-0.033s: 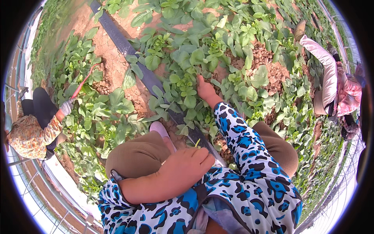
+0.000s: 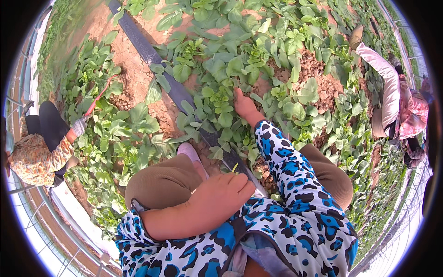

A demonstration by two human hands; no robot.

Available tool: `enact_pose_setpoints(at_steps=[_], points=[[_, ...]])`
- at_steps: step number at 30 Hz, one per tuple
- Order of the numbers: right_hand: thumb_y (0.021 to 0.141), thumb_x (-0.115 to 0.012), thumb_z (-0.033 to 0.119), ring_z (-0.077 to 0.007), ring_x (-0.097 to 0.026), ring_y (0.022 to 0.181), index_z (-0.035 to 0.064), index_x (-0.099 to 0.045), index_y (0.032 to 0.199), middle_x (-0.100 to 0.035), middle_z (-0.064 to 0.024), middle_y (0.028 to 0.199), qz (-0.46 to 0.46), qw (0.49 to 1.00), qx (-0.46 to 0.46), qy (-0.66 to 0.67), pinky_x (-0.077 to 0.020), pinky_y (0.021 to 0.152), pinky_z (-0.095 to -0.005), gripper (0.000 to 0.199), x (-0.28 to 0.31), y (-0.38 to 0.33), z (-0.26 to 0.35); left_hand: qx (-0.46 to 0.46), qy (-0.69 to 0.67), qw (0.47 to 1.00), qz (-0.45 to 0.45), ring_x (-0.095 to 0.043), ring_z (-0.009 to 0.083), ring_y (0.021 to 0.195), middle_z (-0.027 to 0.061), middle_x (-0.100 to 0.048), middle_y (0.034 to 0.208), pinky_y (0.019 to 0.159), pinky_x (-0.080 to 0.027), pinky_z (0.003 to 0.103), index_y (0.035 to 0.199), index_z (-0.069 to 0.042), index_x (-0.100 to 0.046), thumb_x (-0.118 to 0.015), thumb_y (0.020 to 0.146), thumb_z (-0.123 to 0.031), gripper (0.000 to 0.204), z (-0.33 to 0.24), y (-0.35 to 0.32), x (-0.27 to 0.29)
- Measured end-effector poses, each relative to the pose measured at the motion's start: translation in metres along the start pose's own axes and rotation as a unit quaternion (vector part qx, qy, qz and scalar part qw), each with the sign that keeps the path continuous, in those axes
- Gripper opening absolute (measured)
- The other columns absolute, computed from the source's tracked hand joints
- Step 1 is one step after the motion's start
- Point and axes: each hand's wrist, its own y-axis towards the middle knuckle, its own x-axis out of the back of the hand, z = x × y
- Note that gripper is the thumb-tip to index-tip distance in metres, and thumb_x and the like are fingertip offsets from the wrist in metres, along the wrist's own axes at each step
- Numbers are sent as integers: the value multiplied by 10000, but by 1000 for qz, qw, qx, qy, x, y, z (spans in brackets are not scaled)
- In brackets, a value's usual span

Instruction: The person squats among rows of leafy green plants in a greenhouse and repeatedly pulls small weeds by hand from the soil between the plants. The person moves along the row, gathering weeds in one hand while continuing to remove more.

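My right hand point(image 2: 244, 107) reaches forward into low green leafy plants point(image 2: 221, 99), and its fingertips are hidden among the leaves. My left hand point(image 2: 220, 196) rests curled over my left knee point(image 2: 161, 182). A thin green sprig point(image 2: 234, 167) sticks up from between its fingers. Both my sleeves have a blue, black and white spotted pattern. I am squatting in brown trousers, with a pink shoe point(image 2: 188, 151) on the soil.
A dark flat strip point(image 2: 173, 87) runs diagonally across the cracked brown soil point(image 2: 134, 69) between the plants. A person in an orange patterned top point(image 2: 34, 159) crouches at the left with a red-handled tool point(image 2: 99, 94). Another person in pink point(image 2: 392, 92) bends at the right. Metal rails point(image 2: 55, 207) edge the bed.
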Motion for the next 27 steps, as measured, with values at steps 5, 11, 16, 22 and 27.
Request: enact_pose_setpoints(at_steps=[5, 11, 16, 22, 27], points=[[839, -554, 162, -468, -617, 789, 105, -279, 1366, -642, -282, 840, -11, 997, 69, 40, -486, 709, -550, 597, 21, -3, -17, -2, 22, 1000, -15, -570, 203, 755, 60, -466, 801, 612, -474, 305, 975, -55, -536, -593, 702, -81, 280, -1, -5, -5], [838, -574, 152, -473, -605, 876, 92, -239, 1389, -626, -304, 947, 22, 1000, 1, 17, -472, 774, -542, 648, 11, 19, -5, -2, 24, 999, -22, -572, 186, 737, 50, -476, 801, 622, -487, 294, 934, -59, -533, -599, 689, -98, 257, 0, -5, -5], [833, -574, 169, -472, -605, 914, 116, -250, 1393, -625, -307, 974, 67, 997, 22, 16, -469, 823, -528, 649, 17, 15, -7, -6, 34, 999, -31, -571, 183, 727, 50, -474, 796, 609, -489, 291, 900, -60, -523, -606, 685, -97, 234, 2, -5, -6], [840, -585, 176, -417, -642, 700, 186, -296, 1394, -641, -265, 954, 101, 993, 43, 42, -528, 649, -456, 625, 45, 10, -12, -1, 36, 998, -44, -574, 182, 729, 47, -469, 786, 584, -468, 295, 849, -80, -515, -600, 706, -126, 172, 3, -8, -12], [842, -585, 184, -356, -626, 581, 211, -331, 1376, -646, -240, 916, 72, 995, 48, 56, -526, 583, -430, 593, 56, 12, -24, -10, 38, 998, -44, -583, 190, 738, 52, -474, 788, 593, -472, 301, 853, -78, -518, -599, 707, -123, 174, 2, -7, -10]])
